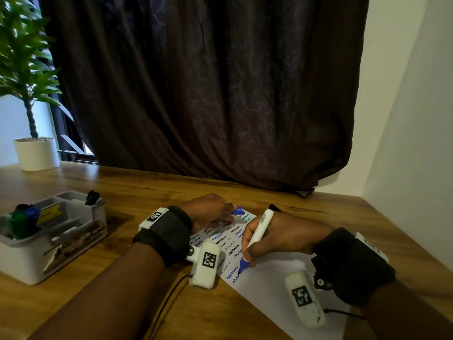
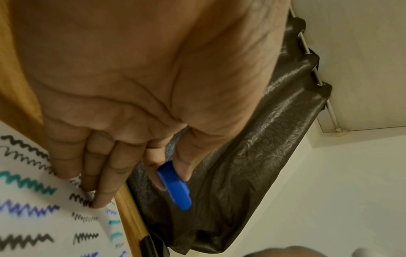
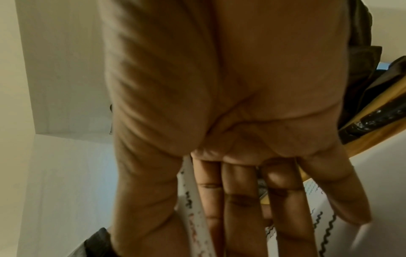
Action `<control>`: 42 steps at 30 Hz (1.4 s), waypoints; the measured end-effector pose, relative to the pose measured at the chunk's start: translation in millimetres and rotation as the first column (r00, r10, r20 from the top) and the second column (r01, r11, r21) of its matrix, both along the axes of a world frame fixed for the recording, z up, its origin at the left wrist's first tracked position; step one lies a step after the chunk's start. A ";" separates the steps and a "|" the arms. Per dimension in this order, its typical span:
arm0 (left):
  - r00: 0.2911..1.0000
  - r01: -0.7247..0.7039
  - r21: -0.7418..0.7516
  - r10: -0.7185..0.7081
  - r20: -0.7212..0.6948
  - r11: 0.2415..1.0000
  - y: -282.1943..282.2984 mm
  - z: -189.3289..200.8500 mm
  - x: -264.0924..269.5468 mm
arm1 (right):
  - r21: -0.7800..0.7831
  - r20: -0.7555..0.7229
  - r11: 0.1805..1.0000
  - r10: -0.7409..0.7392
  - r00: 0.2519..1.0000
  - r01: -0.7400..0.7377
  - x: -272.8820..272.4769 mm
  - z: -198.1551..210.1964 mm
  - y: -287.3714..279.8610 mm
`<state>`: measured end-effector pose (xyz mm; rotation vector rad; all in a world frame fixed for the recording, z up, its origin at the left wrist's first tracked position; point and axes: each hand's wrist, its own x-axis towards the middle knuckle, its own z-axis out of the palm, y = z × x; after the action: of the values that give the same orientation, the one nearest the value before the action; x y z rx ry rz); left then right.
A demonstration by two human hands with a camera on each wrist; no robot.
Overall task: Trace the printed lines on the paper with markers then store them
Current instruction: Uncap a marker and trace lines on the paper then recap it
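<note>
A white paper [image 1: 269, 285] with rows of black, green and blue zigzag lines lies on the wooden desk. My right hand [image 1: 272, 239] grips a white marker [image 1: 258, 233] with a blue tip, and the tip touches a blue zigzag near the paper's left edge. In the right wrist view the marker barrel [image 3: 193, 207] runs between thumb and fingers. My left hand [image 1: 210, 212] pinches the blue cap [image 1: 237, 211] between thumb and forefinger. In the left wrist view the cap [image 2: 174, 186] shows clearly, and the other fingers [image 2: 103, 191] press on the paper [image 2: 44, 217].
A grey organizer tray [image 1: 61, 239] with green, blue and black markers stands at the left. A potted plant [image 1: 34, 148] sits at the back left. A dark curtain [image 1: 208, 89] hangs behind the desk. A black marker [image 1: 274, 207] lies beyond the paper.
</note>
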<state>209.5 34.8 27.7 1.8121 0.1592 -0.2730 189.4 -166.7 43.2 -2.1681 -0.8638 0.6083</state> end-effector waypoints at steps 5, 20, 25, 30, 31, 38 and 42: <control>1.000 0.007 0.000 -0.007 0.006 1.000 0.9 -1.0 -0.3 | -0.005 -0.011 1.000 -0.008 1.000 0.008 2.1 -0.2 -1.3; 0.997 0.008 -0.001 -0.008 0.077 1.000 3.9 -1.2 -1.5 | 0.145 -0.071 0.977 -0.145 0.987 0.154 14.2 3.8 -8.7; 0.979 -0.016 -0.091 0.034 0.199 0.996 4.0 -0.8 -3.1 | 0.483 -0.236 0.783 -0.316 0.919 0.393 29.8 7.5 -14.5; 0.968 0.002 -0.126 0.030 0.249 0.992 2.5 -0.2 -5.1 | 0.533 -0.375 0.667 -0.365 0.852 0.521 39.2 3.3 -17.1; 0.968 0.005 -0.120 0.026 0.250 0.993 2.7 -0.5 -5.2 | 0.533 -0.376 0.661 -0.374 0.848 0.528 39.8 2.4 -17.6; 0.975 0.018 -0.093 0.003 0.223 0.996 3.0 -1.4 -6.5 | 0.510 -0.365 0.645 -0.437 0.822 0.569 39.1 -0.4 -21.0; 0.975 0.032 -0.096 -0.010 0.224 0.995 2.6 -1.1 -7.0 | 0.489 -0.375 0.648 -0.447 0.812 0.583 42.6 -2.6 -20.9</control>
<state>202.5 37.3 26.6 1.7327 -0.0313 -0.0883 232.0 -187.6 40.6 -1.6066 -0.2109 0.2261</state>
